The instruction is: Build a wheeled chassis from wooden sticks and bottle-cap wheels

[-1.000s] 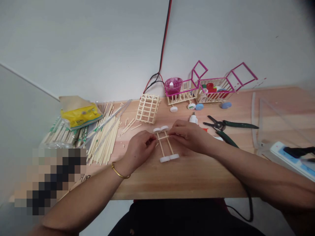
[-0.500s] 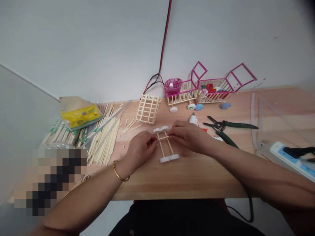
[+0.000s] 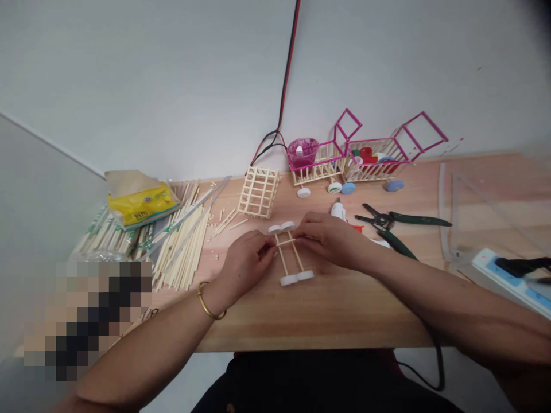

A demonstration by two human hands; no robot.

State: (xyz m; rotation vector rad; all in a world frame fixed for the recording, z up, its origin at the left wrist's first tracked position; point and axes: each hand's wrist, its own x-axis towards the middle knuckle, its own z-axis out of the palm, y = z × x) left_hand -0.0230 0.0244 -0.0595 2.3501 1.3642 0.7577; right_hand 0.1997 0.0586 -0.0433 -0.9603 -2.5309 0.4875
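Note:
A short wooden stick (image 3: pixel 286 242) lies crosswise over two wooden axles (image 3: pixel 282 258) near their far ends. My left hand (image 3: pixel 252 252) pinches its left end, and my right hand (image 3: pixel 329 235) pinches its right end. White round wheels (image 3: pixel 288 280) sit on both ends of each axle, and the wheel pair rests on the table. A small wooden lattice basket (image 3: pixel 259 192) stands just beyond my left hand. Past my right hand is a white glue gun (image 3: pixel 338 209), partly hidden by that hand.
Loose wooden sticks (image 3: pixel 185 246) and a yellow packet (image 3: pixel 144 203) lie at the left. Two small stick carts (image 3: pixel 318 171) with purple edging stand against the wall. Green-handled wire strippers (image 3: pixel 383 219), a clear set square (image 3: pixel 456 212) and a power strip (image 3: pixel 512 281) are at the right.

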